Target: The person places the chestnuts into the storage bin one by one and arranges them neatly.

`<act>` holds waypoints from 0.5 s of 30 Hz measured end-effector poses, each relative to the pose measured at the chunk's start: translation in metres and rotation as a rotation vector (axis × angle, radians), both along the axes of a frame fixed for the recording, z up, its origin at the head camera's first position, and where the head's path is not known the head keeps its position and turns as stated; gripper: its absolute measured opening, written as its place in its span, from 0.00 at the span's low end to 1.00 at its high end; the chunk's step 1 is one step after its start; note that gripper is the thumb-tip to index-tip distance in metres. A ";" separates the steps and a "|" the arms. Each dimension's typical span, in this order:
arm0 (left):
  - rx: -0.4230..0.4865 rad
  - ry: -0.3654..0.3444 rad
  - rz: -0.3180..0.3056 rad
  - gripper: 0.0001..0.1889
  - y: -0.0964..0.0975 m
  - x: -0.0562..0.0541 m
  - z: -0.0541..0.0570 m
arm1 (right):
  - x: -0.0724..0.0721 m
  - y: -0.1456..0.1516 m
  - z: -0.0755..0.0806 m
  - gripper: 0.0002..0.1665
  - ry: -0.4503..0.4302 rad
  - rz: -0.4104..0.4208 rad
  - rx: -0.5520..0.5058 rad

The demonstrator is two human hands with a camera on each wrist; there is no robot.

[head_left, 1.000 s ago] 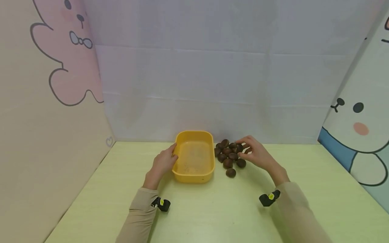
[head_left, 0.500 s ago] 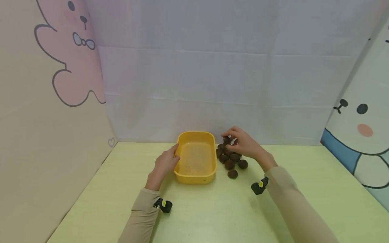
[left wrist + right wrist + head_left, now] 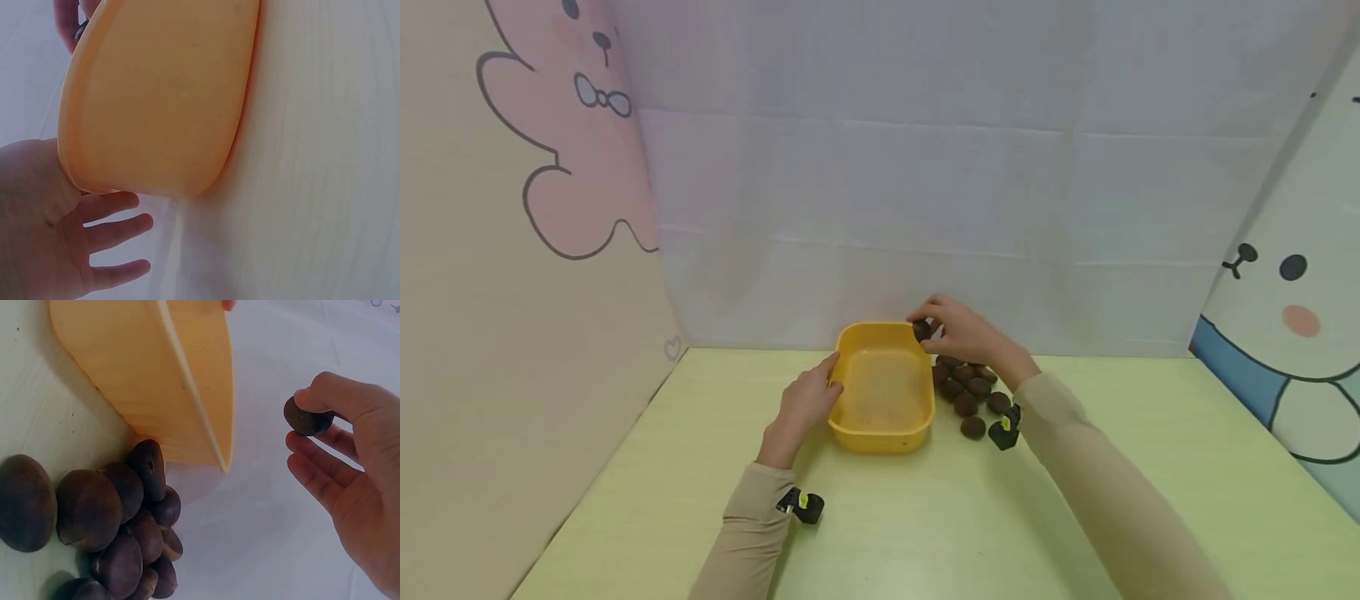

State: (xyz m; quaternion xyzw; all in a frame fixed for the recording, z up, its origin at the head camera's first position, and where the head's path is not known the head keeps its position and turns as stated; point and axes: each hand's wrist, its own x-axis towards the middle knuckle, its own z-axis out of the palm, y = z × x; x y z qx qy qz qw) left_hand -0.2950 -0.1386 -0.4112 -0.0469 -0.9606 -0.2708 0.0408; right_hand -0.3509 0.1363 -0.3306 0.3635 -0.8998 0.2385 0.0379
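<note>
My right hand pinches a dark brown chestnut between thumb and fingers. In the head view it is up over the far right corner of a yellow plastic tub. The right wrist view shows that chestnut raised beyond the tub's rim. My left hand holds the tub's left side, its thumb hooked over the rim. Seen from the left wrist, several fingers of this hand stretch out below the tub wall. The tub's floor shows no chestnuts in the head view.
Several chestnuts lie heaped against the tub's right side, with one chestnut nearest the front. A pale cloth wall rises right behind the tub. The light wooden table spreads out in front.
My right hand has gone from the heap's right side, picked up a chestnut, and carried it left to the tub's far right corner. My left hand has stayed on the tub.
</note>
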 end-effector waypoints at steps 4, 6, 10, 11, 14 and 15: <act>-0.033 0.004 -0.004 0.31 -0.002 -0.001 0.002 | -0.010 -0.014 -0.003 0.26 -0.009 0.010 0.052; -0.048 -0.002 -0.009 0.31 -0.003 -0.002 0.002 | -0.015 -0.019 -0.005 0.27 -0.024 0.018 0.066; -0.053 0.000 -0.004 0.31 -0.003 -0.002 0.000 | -0.023 -0.027 -0.009 0.27 -0.041 0.034 0.073; -0.051 -0.001 -0.004 0.31 -0.002 -0.003 0.000 | -0.025 -0.029 -0.010 0.27 -0.042 0.035 0.074; -0.045 -0.002 -0.006 0.31 -0.001 -0.003 -0.002 | -0.029 -0.035 -0.010 0.27 -0.035 0.041 0.079; -0.042 -0.004 -0.004 0.31 -0.001 -0.003 -0.002 | -0.030 -0.037 -0.010 0.27 -0.033 0.045 0.077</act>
